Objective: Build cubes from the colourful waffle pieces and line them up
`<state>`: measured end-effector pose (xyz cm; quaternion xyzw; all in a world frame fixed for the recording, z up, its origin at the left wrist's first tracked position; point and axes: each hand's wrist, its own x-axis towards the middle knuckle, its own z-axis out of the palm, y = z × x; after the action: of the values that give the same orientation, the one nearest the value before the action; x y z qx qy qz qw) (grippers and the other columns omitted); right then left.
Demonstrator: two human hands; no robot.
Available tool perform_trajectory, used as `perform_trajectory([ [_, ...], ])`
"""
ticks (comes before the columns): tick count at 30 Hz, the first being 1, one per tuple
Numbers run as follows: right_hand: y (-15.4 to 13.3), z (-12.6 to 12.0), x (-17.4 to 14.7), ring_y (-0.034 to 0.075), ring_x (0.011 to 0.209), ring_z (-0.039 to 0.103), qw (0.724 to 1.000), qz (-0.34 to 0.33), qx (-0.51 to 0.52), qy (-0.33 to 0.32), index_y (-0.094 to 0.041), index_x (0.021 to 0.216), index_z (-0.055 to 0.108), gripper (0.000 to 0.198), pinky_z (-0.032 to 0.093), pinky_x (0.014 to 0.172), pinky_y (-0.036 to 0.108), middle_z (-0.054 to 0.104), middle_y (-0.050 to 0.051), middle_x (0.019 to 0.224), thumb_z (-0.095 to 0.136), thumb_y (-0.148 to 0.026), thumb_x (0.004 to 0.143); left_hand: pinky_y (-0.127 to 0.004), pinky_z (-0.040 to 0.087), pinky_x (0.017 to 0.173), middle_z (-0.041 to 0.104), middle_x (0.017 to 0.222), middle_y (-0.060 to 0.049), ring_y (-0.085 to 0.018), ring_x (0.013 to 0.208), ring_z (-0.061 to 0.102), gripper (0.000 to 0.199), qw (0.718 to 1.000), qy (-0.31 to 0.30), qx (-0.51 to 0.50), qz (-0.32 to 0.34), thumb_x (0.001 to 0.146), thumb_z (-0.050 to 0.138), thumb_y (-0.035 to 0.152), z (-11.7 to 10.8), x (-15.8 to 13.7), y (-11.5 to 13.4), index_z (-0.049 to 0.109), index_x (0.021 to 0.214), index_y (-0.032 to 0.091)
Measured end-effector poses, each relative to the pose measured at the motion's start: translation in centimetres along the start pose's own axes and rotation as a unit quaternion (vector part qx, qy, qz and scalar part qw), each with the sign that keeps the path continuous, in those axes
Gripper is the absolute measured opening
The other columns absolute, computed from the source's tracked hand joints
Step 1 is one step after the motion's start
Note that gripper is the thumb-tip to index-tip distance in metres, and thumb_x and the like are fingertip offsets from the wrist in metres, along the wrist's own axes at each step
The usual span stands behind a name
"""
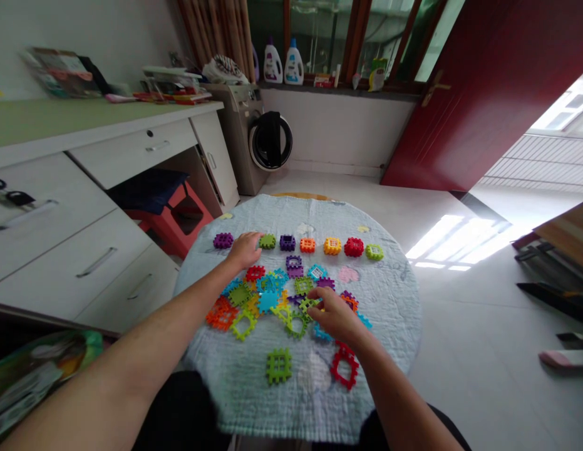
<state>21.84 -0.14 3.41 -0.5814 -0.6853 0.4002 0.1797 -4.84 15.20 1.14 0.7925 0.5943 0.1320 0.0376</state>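
Note:
My left hand (pixel 245 251) reaches to the back row, its fingers and thumb at the left side of a green block (pixel 267 241). A purple block (pixel 223 240) stands to the left of that hand. Over the loose pieces hovers my right hand (pixel 337 315), thumb and fingers apart, close to a green interlocking piece (pixel 307 305); whether it touches that piece is unclear. Around it lie a light green square frame (pixel 303 285), a blue panel (pixel 268 302) and a purple piece (pixel 325 284). Nearer me are a green window panel (pixel 278 366) and a red frame (pixel 344 367).
A round table with a pale blue cloth (pixel 253 401) bears everything. The row continues right with dark purple (pixel 287 242), orange (pixel 307 245), yellow (pixel 332 245), red (pixel 354 247) and green (pixel 374 252) blocks. A red stool (pixel 192 213) stands at the left.

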Motion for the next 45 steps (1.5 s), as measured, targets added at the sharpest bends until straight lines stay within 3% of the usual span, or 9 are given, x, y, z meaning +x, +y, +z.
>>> perform_trajectory([
  [7, -0.1, 0.3, -0.4, 0.023, 0.101, 0.057, 0.97, -0.006, -0.231, -0.072, -0.019, 0.11, 0.061, 0.033, 0.039, 0.085, 0.032, 0.061, 0.011, 0.108, 0.058, -0.019, 0.077, -0.035, 0.041, 0.103, 0.062, 0.123, -0.008, -0.022, 0.115, 0.055, 0.038, 0.986, -0.087, -0.032, 0.137, 0.078, 0.049, 0.013, 2.6, -3.7, 6.5, 0.063, 0.113, 0.017],
  [14, 0.2, 0.6, -0.5, 0.023, 0.099, 0.059, 0.96, -0.036, -0.257, -0.104, -0.017, 0.112, 0.061, 0.034, 0.04, 0.082, 0.031, 0.062, 0.013, 0.111, 0.057, -0.022, 0.078, -0.036, 0.042, 0.101, 0.062, 0.117, -0.011, -0.024, 0.114, 0.054, 0.031, 0.99, -0.097, -0.023, 0.097, 0.077, 0.054, 0.011, 3.5, -1.8, 8.8, 0.066, 0.105, 0.017],
  [19, 0.7, -0.1, -0.4, 0.023, 0.1, 0.059, 0.963, -0.048, -0.241, -0.111, -0.016, 0.114, 0.061, 0.037, 0.04, 0.084, 0.03, 0.063, 0.014, 0.112, 0.058, -0.019, 0.077, -0.034, 0.044, 0.096, 0.063, 0.106, -0.009, -0.022, 0.104, 0.057, 0.022, 0.992, -0.115, -0.02, 0.056, 0.074, 0.06, 0.014, 3.9, -1.7, 9.1, 0.066, 0.094, 0.018],
  [23, 1.9, -1.8, 0.2, 0.021, 0.103, 0.058, 0.974, -0.029, -0.214, -0.061, -0.017, 0.114, 0.06, 0.039, 0.038, 0.085, 0.028, 0.065, 0.011, 0.113, 0.048, -0.009, 0.078, -0.035, 0.044, 0.094, 0.062, 0.101, -0.009, -0.023, 0.101, 0.057, 0.015, 0.989, -0.13, -0.02, 0.063, 0.074, 0.059, 0.014, 3.1, -2.8, 9.3, 0.066, 0.086, 0.018],
  [26, 2.8, -2.8, 0.6, 0.021, 0.101, 0.058, 0.976, 0.0, -0.217, -0.015, -0.017, 0.109, 0.062, 0.04, 0.038, 0.082, 0.028, 0.066, 0.011, 0.108, 0.044, -0.005, 0.076, -0.035, 0.043, 0.097, 0.062, 0.108, -0.011, -0.024, 0.105, 0.056, 0.026, 0.987, -0.139, -0.033, 0.071, 0.073, 0.058, 0.012, 1.5, -4.1, 9.1, 0.066, 0.097, 0.017],
  [29, 3.3, -3.3, 0.7, 0.021, 0.097, 0.059, 0.975, 0.008, -0.222, -0.02, -0.017, 0.104, 0.064, 0.041, 0.038, 0.078, 0.027, 0.068, 0.01, 0.104, 0.043, -0.002, 0.073, -0.033, 0.04, 0.102, 0.059, 0.121, -0.011, -0.022, 0.114, 0.054, 0.04, 0.99, -0.112, -0.066, 0.062, 0.075, 0.053, 0.011, -1.2, -6.3, 8.5, 0.06, 0.114, 0.016],
  [34, 3.9, -4.6, 0.7, 0.019, 0.09, 0.06, 0.98, 0.014, -0.2, 0.005, -0.016, 0.1, 0.066, 0.038, 0.039, 0.075, 0.026, 0.069, 0.009, 0.101, 0.042, -0.002, 0.074, -0.034, 0.041, 0.102, 0.061, 0.12, -0.009, -0.022, 0.114, 0.055, 0.039, 0.99, -0.064, -0.129, 0.012, 0.079, 0.048, 0.02, -4.8, -11.4, 7.5, 0.058, 0.117, 0.016],
  [39, 6.1, -6.5, 1.1, 0.018, 0.087, 0.061, 0.984, 0.061, -0.145, 0.078, -0.012, 0.103, 0.066, 0.04, 0.042, 0.076, 0.026, 0.07, 0.01, 0.099, 0.044, 0.001, 0.073, -0.035, 0.043, 0.099, 0.063, 0.116, -0.01, -0.024, 0.111, 0.058, 0.035, 0.987, -0.092, -0.13, -0.024, 0.078, 0.047, 0.021, -3.3, -14.3, 6.5, 0.061, 0.11, 0.017],
  [45, 7.9, -7.2, 1.2, 0.016, 0.086, 0.062, 0.976, 0.094, -0.18, 0.081, -0.014, 0.1, 0.068, 0.035, 0.042, 0.074, 0.024, 0.07, 0.009, 0.099, 0.047, -0.002, 0.075, -0.034, 0.042, 0.1, 0.063, 0.116, -0.011, -0.023, 0.111, 0.058, 0.036, 0.989, -0.098, -0.104, -0.04, 0.081, 0.045, 0.023, -1.7, -13.0, 4.8, 0.06, 0.113, 0.015],
])
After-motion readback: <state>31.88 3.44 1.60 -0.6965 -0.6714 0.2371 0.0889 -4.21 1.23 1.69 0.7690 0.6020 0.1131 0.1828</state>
